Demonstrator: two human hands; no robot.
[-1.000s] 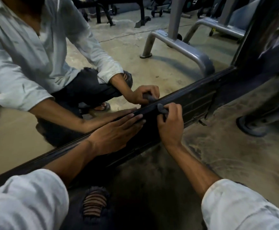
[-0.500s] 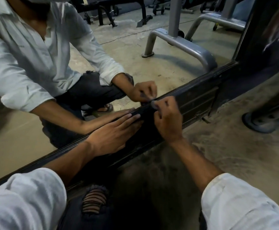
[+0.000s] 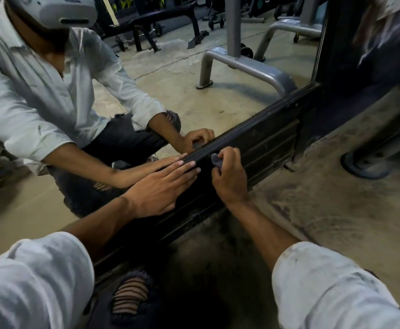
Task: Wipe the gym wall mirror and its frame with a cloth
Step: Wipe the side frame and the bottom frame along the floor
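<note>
Pale, rolled-up shirt sleeves; dark jeans, frayed and ripped at the knee

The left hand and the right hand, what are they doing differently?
The left hand lies flat with straight fingers; the right hand is curled. The left hand holds nothing; the right hand grips a small grey cloth. Both are at the dark mirror frame.

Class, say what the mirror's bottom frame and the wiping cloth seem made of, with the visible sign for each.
Frame: dark painted metal or wood, unclear which; ribbed, dull, dusty. Cloth: soft grey fabric, crumpled, gripped by the right hand.
</note>
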